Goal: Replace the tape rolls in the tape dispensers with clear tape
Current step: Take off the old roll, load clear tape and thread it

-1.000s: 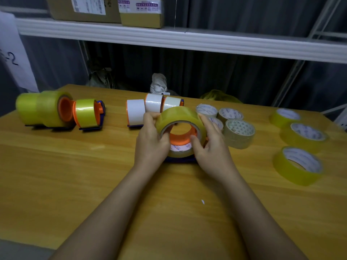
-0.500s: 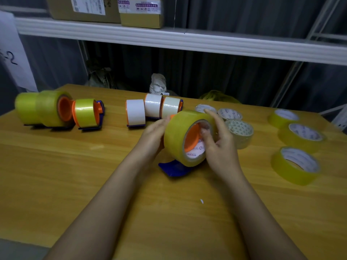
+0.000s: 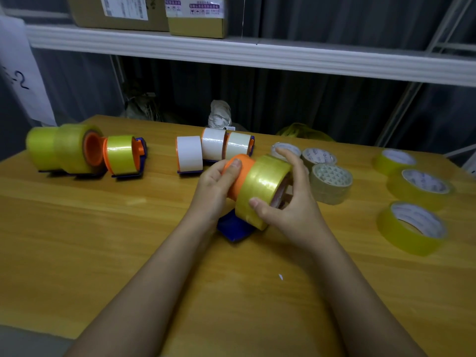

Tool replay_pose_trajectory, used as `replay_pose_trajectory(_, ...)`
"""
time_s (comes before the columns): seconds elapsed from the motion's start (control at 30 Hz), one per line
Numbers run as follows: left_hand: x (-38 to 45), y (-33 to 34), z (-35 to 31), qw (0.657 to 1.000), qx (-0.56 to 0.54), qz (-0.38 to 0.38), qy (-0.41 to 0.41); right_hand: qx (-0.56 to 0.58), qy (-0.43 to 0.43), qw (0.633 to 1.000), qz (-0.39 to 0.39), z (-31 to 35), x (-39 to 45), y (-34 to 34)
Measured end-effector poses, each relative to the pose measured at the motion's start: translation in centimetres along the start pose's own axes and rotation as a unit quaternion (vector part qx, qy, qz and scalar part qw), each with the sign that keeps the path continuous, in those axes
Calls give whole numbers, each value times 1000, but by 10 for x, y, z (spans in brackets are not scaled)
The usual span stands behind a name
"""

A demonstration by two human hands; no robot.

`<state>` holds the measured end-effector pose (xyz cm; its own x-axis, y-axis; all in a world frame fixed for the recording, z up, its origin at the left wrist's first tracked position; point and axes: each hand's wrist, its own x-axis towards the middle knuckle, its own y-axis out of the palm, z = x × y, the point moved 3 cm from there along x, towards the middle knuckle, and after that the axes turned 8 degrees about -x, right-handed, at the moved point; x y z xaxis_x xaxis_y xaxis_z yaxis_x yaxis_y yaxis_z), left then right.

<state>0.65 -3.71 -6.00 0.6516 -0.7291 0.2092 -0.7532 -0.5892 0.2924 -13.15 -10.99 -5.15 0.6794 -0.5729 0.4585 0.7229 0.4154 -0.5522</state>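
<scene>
Centrally, just above the wooden table (image 3: 128, 253), a translucent yellowish roll of clear tape (image 3: 260, 189) sits half off the orange plastic spool (image 3: 238, 173) of a blue tape dispenser (image 3: 233, 228). The right hand (image 3: 288, 202) curls around the roll, thumb on its near face, fingers over the far rim. The left hand (image 3: 216, 186) grips the orange spool, thumb on top. Right of the roll lie three flat yellow tape rolls (image 3: 412, 226); just behind it stand three white-taped dispensers (image 3: 213, 150); farther left, yellow-taped dispensers (image 3: 85, 150).
</scene>
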Motion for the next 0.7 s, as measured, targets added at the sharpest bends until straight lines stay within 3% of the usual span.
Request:
replay_pose_trajectory(0.1, 7, -12, -2, 997, -24, -66, -4, -112, -81, 990, -15, 4, -3, -7)
replay_pose_trajectory(0.3, 5, -8, -1, 999, 0, -33, 0, -139, -90, 985, -48, -5, 1, -5)
replay_pose_trajectory(0.53, 4, -9, -2, 998, -19, -52, 8, -61, 20, 993, -101, -12, 2, -9)
replay_pose_trajectory(0.7, 1, -9, -6, 998, -11, -54, 36, 98, 127, 981, -108, -18, 8, -8)
